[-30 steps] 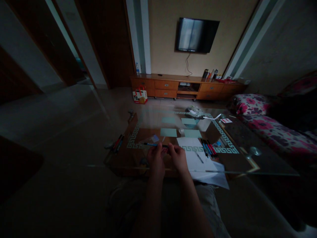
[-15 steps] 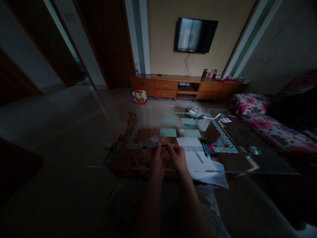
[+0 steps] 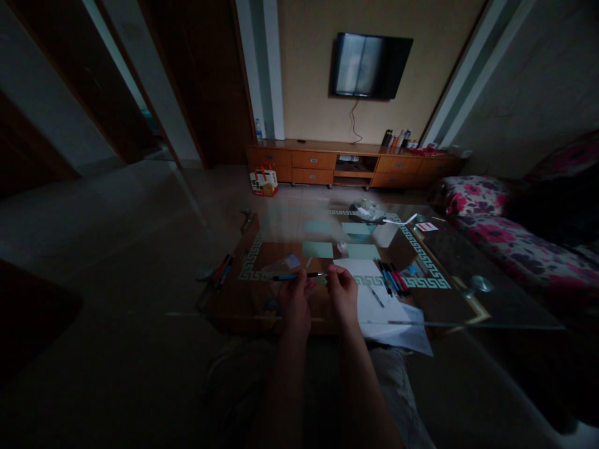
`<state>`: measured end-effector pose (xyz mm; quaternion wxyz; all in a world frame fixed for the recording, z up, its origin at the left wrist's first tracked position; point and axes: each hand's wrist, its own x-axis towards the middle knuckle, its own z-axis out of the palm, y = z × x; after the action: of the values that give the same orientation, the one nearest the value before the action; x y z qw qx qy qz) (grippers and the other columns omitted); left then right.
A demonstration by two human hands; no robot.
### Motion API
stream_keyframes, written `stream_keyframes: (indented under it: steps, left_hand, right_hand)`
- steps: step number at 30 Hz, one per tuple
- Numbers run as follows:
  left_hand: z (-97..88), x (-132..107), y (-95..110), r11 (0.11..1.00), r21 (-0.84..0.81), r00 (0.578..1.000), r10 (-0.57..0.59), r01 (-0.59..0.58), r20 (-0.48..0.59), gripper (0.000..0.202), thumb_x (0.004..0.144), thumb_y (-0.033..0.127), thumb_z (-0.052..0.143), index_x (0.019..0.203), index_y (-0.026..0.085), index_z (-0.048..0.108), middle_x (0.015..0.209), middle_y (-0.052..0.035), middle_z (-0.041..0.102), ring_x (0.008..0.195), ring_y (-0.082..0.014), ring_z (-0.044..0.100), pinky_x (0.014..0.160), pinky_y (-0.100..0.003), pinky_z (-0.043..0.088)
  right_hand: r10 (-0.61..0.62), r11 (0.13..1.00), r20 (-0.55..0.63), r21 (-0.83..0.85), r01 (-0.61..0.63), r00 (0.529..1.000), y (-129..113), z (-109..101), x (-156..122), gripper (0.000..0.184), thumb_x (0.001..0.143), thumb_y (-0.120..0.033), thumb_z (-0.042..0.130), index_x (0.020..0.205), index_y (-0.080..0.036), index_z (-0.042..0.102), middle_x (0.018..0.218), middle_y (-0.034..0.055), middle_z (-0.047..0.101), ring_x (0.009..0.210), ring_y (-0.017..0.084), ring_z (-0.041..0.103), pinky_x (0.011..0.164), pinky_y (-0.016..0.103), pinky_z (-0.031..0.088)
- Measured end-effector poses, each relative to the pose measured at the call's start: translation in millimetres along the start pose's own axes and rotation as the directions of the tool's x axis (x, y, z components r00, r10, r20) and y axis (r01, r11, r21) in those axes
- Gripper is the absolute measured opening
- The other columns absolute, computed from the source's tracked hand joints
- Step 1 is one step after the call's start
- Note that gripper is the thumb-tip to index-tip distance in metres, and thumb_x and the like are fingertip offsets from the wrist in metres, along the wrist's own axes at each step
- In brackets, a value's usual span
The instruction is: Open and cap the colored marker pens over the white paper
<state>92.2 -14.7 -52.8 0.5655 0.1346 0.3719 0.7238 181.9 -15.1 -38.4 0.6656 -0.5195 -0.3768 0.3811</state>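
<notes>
My left hand (image 3: 296, 299) pinches a blue-and-black pen (image 3: 292, 277) held level over the near edge of the glass coffee table (image 3: 449, 305). The pen's tip points right, bare. My right hand (image 3: 344, 290) is just right of that tip, fingers closed in a pinch, apart from the pen; what it holds is too small and dark to name. White paper sheets (image 3: 374, 299) lie right of my right hand with a loose pen (image 3: 377, 297) on them. A row of several pens (image 3: 392, 277) lies beyond the paper.
More pens (image 3: 221, 270) lie at the table's left edge. Pale green cards (image 3: 318, 249) and a small plastic bag (image 3: 285, 263) sit mid-table. A floral sofa (image 3: 505, 237) stands right; a TV cabinet (image 3: 350, 163) and wall TV (image 3: 372, 65) are behind.
My right hand has pulled away to the right from the pen, leaving its right end free. The left hand keeps hold of the pen, almost still.
</notes>
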Motion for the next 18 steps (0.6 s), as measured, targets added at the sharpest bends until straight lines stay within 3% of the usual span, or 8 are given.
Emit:
stream_keyframes:
  steps: [18]
  left_hand:
    - [-4.6, 3.7, -6.2, 1.0, 0.024, 1.0, -0.021, 0.02, 0.014, 0.036, 0.065, 0.033, 0.085, 0.091, 0.016, 0.066, 0.086, -0.0023, 0.07, 0.075, -0.0129, 0.068, 0.076, -0.027, 0.053]
  right_hand:
    - [0.058, 0.995, 0.005, 0.077, -0.059, 0.998, 8.1, -0.4, 3.3, 0.038, 0.069, -0.041, 0.075, 0.093, -0.015, 0.064, 0.081, 0.0054, 0.068, 0.071, 0.016, 0.061, 0.066, 0.028, 0.047]
